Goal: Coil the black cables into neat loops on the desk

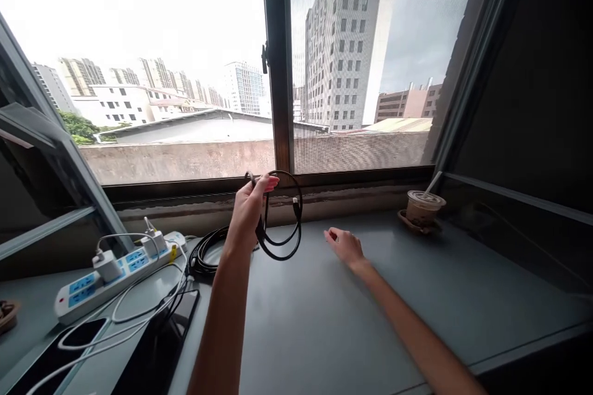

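Black cable, loosely looped, pale-tipped

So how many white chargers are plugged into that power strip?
2: the nearer charger around the middle of the power strip, the farther charger toward its window end. No others show.

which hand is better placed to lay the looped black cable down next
Probably the left hand: it holds the looped black cable up above the desk, while the right hand is apart from it, grasping nothing visible.
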`<state>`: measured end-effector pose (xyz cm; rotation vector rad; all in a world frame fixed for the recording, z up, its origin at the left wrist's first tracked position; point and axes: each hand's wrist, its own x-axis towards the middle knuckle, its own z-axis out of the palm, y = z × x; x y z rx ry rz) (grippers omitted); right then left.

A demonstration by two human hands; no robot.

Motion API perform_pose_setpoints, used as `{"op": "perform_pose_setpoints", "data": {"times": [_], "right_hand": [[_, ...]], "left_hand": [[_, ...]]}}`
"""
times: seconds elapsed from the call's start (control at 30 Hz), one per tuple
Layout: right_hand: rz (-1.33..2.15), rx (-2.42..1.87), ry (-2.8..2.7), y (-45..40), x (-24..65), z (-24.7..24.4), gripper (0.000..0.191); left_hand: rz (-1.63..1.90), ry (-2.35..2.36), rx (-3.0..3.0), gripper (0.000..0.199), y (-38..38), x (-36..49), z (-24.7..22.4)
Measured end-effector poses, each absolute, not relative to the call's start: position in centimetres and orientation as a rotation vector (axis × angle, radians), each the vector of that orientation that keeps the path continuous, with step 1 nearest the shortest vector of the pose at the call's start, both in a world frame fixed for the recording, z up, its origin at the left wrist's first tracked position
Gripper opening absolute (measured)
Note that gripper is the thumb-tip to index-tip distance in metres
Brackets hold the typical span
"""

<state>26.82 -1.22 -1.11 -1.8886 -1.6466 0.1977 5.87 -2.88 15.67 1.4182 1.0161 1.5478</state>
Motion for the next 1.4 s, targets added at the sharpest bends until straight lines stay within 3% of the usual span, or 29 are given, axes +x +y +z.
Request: {"op": "perform_pose_setpoints", "data": {"times": [0.27,0.47,0.8,1.03,1.13,1.23,1.4], "right_hand": [[0.254,-1.424,-1.577,-4.0,21.0,9.0,0.067],[0.484,-1.024,-1.616,-6.9,17.4,15.3,0.06],[0.84,-0.685,-1.589,-6.4,17.5,16.1,0.034],[0.934,-0.69,-1.231,-7.6,22.6,17.4,0.029],[1.06,-0.601,-1.142,-8.8,23.3,17.9,0.025],[1.152,-0.508,-1.129,-9.5,23.5,17.9,0.02],[1.264,-0.342,-1.183,-9.6,23.5,17.8,0.035]], "left_hand": [[1.44,0.832,1.327,0.033,-3.7,4.7,16.5],[1.528,0.816,1.385,0.029,-5.1,5.3,16.5],[1.82,0.566,1.279,0.03,-4.8,2.3,17.6],[2.438,0.848,1.134,0.037,-3.7,-1.1,17.8],[2.451,0.917,1.2,0.037,-3.5,-1.9,17.3],[2.368,1.182,1.381,0.051,-3.9,-2.3,16.8],[2.441,1.336,1.424,0.06,-4.8,-2.7,16.6]]}}
